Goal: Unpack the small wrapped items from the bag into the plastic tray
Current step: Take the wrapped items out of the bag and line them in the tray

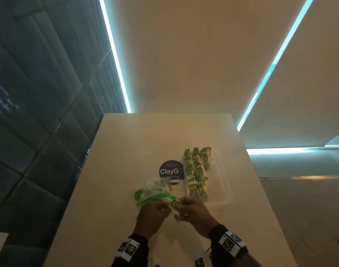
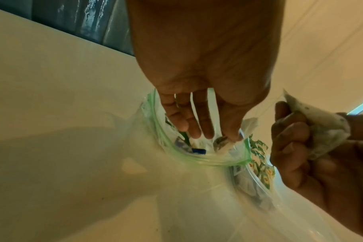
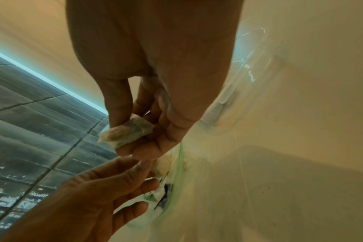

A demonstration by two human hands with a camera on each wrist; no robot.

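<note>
A clear zip bag [image 1: 155, 187] with a green seal lies on the table, several small wrapped items still inside it [image 2: 220, 144]. My left hand [image 1: 164, 206] pinches the bag's rim [image 2: 197, 158], fingers inside the mouth and thumb outside. My right hand [image 1: 181, 204], just right of the bag's mouth, grips one pale wrapped item [image 3: 129, 131] between thumb and fingers. The clear plastic tray [image 1: 225, 189] stands to the right, beyond my right hand. Rows of wrapped items with green tags [image 1: 196, 170] fill its left side; its right side is bare.
A round dark sticker reading "ClayG" [image 1: 169, 170] lies flat on the pale table [image 1: 126, 151], between bag and tray. The table's left edge runs along a dark padded wall [image 1: 39, 112]. Bare tabletop stretches beyond the tray and left of the bag.
</note>
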